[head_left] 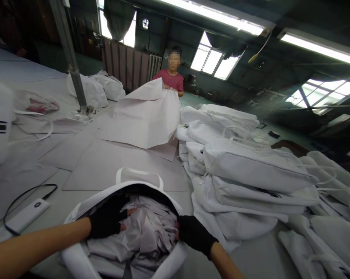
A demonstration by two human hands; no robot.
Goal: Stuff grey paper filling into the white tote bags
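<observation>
A white bag with a white handle lies open in front of me, stuffed with crumpled white paper. My left hand, in a black fingerless glove, reaches into the opening and presses on the paper. My right hand, also gloved in black, sits at the bag's right rim, fingers against the paper and the edge. Whether either hand grips the paper firmly is hard to tell.
A heap of white bags fills the table's right side. Flat sheets of white paper lie ahead. A white power bank with a black cable is at left. Across the table a person holds a large sheet. A metal post stands at left.
</observation>
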